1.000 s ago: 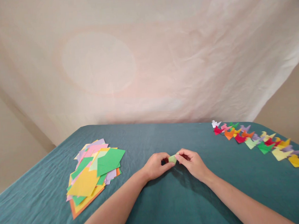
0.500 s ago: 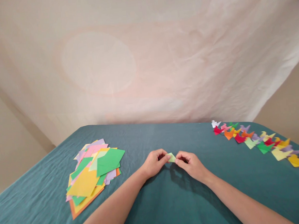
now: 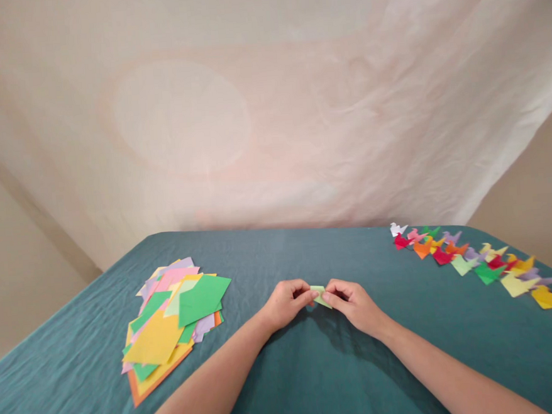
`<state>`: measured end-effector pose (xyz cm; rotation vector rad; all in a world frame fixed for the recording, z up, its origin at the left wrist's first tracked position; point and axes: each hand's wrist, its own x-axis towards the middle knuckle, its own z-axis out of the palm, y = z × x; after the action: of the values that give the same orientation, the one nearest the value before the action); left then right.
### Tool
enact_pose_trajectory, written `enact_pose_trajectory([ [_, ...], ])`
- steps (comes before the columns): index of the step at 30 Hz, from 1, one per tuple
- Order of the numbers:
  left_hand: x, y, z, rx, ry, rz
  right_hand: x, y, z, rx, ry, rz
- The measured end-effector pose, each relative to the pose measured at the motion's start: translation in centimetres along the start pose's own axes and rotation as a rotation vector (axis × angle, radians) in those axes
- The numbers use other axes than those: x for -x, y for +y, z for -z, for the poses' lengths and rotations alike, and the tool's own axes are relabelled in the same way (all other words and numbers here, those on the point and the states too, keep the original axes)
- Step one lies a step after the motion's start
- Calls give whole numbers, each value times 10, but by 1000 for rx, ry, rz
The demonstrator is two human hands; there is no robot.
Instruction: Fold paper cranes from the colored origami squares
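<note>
A small folded piece of light green paper (image 3: 319,294) is pinched between both my hands, just above the teal tablecloth (image 3: 287,370). My left hand (image 3: 288,304) grips its left side with fingers curled closed. My right hand (image 3: 353,302) pinches its right side, thumb and fingers pressed together. Most of the paper is hidden by my fingertips.
A loose pile of coloured paper squares (image 3: 170,315) lies to the left of my hands. A row of several folded paper cranes (image 3: 478,262) in mixed colours runs along the table's right side. A pale wrinkled sheet (image 3: 269,106) hangs behind the table.
The hands have shifted slightly away from me and the green paper has turned a little between the fingertips. Everything else stays in place.
</note>
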<state>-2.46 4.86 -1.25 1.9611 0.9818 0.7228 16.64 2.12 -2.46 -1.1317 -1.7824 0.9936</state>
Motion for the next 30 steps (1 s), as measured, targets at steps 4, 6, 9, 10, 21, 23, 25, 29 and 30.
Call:
enact_pose_trajectory([
  [4,1,2,0,8,-4,-50,-1,3,0,-24,12,-31],
  [6,1,1,0,3,9,-50,-1,3,-1,-15,9,-41],
  [9,0,-2,-1,-2,43,-34,-2,1,-2,15,-19,-29],
  [10,-1,-3,-1,-2,53,-30,-2,1,-2,37,-29,-19],
  [21,0,-1,-1,67,37,-30,2,-1,-9,298,-15,111],
  [23,-1,-2,-3,59,67,-31,1,0,-9,327,-5,116],
  [25,-5,-4,-5,111,123,-5,0,-5,-8,312,25,108],
  [29,-24,-9,-2,272,244,102,11,-41,-18,172,95,99],
  [30,-30,-10,-1,272,256,114,18,-54,-25,70,31,68],
])
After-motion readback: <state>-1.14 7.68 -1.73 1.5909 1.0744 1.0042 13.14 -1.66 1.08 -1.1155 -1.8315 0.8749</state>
